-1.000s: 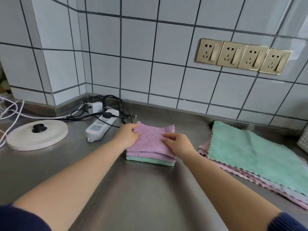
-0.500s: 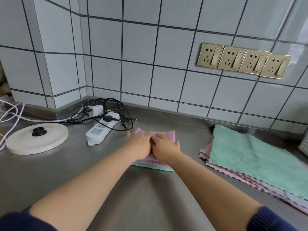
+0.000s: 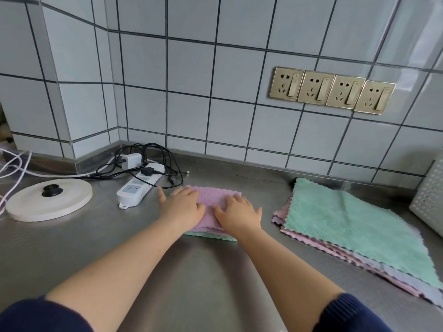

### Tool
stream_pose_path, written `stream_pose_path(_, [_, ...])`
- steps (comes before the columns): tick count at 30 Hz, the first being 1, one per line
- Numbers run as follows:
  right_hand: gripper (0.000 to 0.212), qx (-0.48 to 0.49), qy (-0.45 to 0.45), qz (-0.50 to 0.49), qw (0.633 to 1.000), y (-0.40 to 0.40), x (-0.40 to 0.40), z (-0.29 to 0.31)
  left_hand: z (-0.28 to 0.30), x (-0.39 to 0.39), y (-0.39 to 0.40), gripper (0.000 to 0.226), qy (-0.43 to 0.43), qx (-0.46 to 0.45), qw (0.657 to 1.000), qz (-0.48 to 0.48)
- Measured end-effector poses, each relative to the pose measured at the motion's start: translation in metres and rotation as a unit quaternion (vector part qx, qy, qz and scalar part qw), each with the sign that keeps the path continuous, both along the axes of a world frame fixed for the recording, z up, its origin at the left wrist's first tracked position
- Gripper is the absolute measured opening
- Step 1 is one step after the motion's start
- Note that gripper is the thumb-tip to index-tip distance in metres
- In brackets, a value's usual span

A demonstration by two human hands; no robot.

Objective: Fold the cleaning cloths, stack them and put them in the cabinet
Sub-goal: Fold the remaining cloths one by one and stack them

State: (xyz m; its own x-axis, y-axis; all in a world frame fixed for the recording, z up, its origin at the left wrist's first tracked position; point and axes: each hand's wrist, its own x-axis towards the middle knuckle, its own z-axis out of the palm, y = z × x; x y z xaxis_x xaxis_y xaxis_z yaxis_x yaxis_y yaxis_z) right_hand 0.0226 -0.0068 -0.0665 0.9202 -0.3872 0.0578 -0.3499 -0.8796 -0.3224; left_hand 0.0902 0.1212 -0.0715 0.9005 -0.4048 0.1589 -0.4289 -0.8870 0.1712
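A small stack of folded cloths (image 3: 214,213), pink on top with a green one showing at the bottom, is set near the middle of the steel worktop (image 3: 203,271), toward its back edge and just right of the power strip (image 3: 139,188). The left hand (image 3: 183,207) and the right hand (image 3: 239,215) are laid flat on the top cloth, fingers straight and slightly spread, pressing down; nothing is pinched or gripped. The unfolded cloths (image 3: 354,228), a green one over pink and lilac ones, are spread toward the right edge of the worktop, well apart from the hands. The cloths are judged light, soft and limp, with scalloped edges; a fold is likely to spring open unless it is pressed. The stack is best taken from both sides, with fingers under the bottom layer and thumbs on top. A loose cloth is best lifted by two adjacent corners.
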Motion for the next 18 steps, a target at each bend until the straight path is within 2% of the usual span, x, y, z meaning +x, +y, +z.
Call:
stream_pose_path(4, [0.049, -0.01, -0.055, 0.023, 0.998, -0.022, -0.026, 0.004, 0.013, -0.021, -0.015, 0.044, -0.08, -0.02, 0.996, -0.045])
stream_pose_path(9, [0.044, -0.019, -0.074, -0.009, 0.997, -0.078, -0.074, 0.006, 0.025, -0.058, -0.07, 0.038, -0.061, -0.055, 0.987, -0.135])
stream_pose_path(12, [0.041, -0.032, -0.075, -0.044, 0.996, -0.126, -0.113, 0.009, 0.023, -0.082, -0.11, 0.037, -0.039, -0.042, 0.981, -0.185])
stream_pose_path(18, [0.038, -0.052, -0.021, -0.1, 0.993, -0.204, -0.185, 0.005, 0.003, -0.114, -0.174, 0.037, -0.008, -0.032, 0.969, -0.246])
